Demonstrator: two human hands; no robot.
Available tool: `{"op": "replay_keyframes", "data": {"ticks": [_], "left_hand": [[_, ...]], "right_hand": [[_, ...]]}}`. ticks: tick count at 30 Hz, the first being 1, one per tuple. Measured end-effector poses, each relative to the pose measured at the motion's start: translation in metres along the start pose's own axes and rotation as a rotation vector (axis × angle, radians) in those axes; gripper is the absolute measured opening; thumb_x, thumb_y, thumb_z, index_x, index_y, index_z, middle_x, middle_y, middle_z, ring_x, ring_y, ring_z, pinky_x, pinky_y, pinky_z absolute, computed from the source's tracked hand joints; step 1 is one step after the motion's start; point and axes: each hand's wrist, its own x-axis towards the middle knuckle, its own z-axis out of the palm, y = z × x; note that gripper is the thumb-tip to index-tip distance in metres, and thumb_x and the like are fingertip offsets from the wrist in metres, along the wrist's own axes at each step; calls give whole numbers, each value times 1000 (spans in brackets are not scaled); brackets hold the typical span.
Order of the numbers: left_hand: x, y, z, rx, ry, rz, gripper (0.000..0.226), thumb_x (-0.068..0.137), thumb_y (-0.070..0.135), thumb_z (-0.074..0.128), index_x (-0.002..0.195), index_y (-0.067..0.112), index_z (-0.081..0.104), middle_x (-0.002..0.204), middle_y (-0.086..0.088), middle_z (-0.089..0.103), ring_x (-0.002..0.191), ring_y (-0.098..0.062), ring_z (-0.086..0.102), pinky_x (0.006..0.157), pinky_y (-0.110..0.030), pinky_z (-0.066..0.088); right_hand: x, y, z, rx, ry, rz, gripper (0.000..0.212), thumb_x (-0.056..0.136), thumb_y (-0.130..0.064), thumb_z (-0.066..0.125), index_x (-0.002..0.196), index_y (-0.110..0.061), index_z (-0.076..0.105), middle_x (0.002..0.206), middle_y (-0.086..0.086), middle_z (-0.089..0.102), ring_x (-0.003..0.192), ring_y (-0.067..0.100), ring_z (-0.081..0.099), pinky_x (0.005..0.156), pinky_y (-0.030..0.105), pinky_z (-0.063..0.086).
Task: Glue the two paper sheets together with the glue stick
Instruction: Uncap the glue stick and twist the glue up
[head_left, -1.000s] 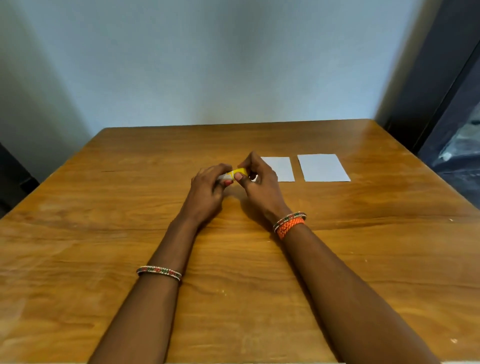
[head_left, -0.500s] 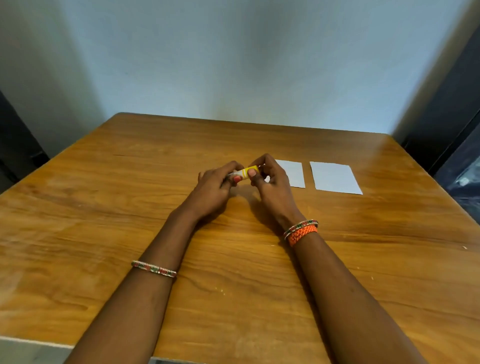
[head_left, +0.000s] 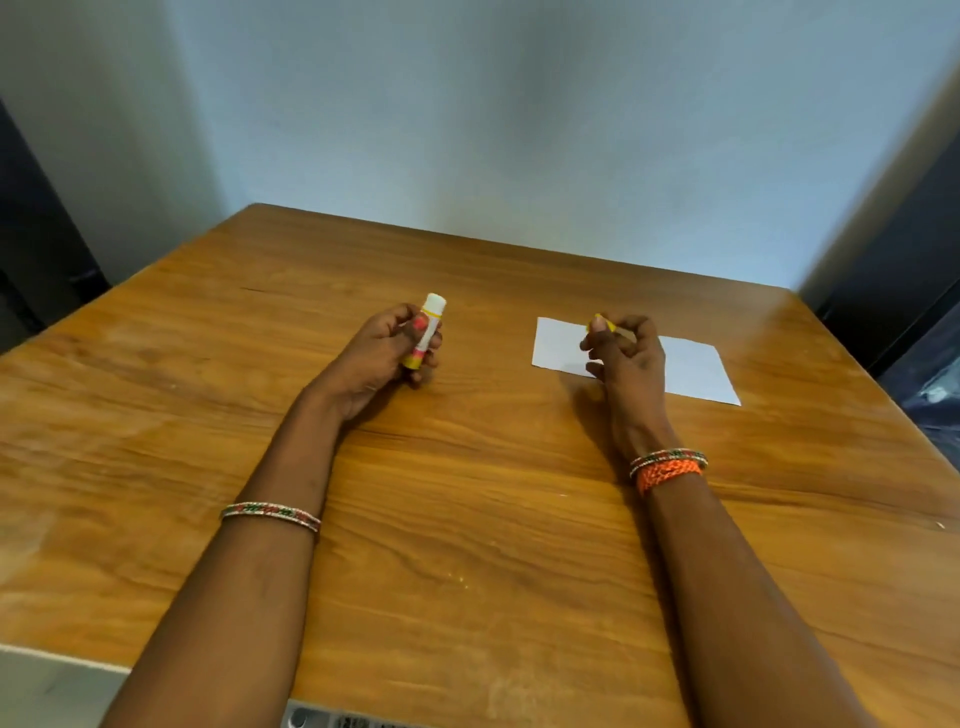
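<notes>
Hands parted: one glue stick (head_left: 427, 332), two sheets (head_left: 696, 371).

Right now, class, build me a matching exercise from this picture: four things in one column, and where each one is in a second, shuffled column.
Column 1
1. glue stick
2. yellow cap
3. paper sheets
4. orange band

Column 2
A. flat on the table, partly behind the right hand
B. around the right wrist
C. in the left hand, uncapped
D. pinched in the right fingertips

Pairs: 1-C, 2-D, 3-A, 4-B
</notes>
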Motion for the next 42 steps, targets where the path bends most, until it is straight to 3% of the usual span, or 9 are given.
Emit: {"op": "replay_keyframes", "data": {"ticks": [4,8,10,14,19,23,29,35,42], "left_hand": [[3,-2,4,-48,161,7,8,91,13,51,97,17,49,91,-6,65,80,-17,65,65,-31,54],[3,-3,15,77,287,162,10,90,20,55,99,23,51,94,1,69,81,-5,68,63,-20,55],[3,-4,21,122,355,257,14,89,21,58,102,21,53,101,-1,69,95,-8,65,75,-21,54],[4,-9,37,261,423,312,21,88,22,59,108,22,57,114,-1,62,109,-16,56,91,-30,45],[2,-9,45,304,604,418,20,88,24,59,107,22,58,104,8,60,95,-9,53,73,-21,43],[4,-10,41,281,616,389,16,87,22,61,103,20,59,94,10,60,86,-5,54,69,-19,44],[5,-9,31,257,652,346,14,88,22,59,100,28,56,90,19,57,86,0,54,69,-14,40],[4,-8,40,192,594,345,16,88,19,59,101,28,58,92,17,60,93,-5,57,82,-27,49],[-3,6,61,-214,438,194,11,86,21,59,97,22,63,94,0,66,90,-13,64,69,-24,54]], "right_hand": [[-9,0,21,-59,-91,-19,19,86,-24,65,97,-21,49,86,2,72,76,5,65,67,21,50],[-25,1,49,-192,-284,-13,28,90,-26,59,117,-31,50,107,4,68,101,15,62,83,30,50],[-31,3,64,-264,-315,-28,26,92,-24,57,117,-25,57,116,4,65,113,17,57,90,31,46],[-32,-1,82,-301,-115,-19,21,86,-20,65,107,-24,66,116,-3,59,115,17,49,96,36,43],[-28,3,96,-410,20,-68,24,81,-17,70,103,-26,69,103,-9,65,99,11,55,95,39,41],[-22,11,110,-683,17,-84,28,85,-29,64,113,-31,64,118,-2,62,116,23,46,82,30,22],[-30,10,118,-897,-201,-245,32,88,-33,57,119,-25,60,109,2,66,116,22,43,102,49,25],[-31,3,111,-766,-149,-252,48,83,-40,57,127,-26,48,126,-3,56,125,18,42,111,48,17],[-46,-11,82,-425,35,-304,28,82,-31,64,104,-32,46,90,-16,58,89,-2,52,92,34,28]]}}
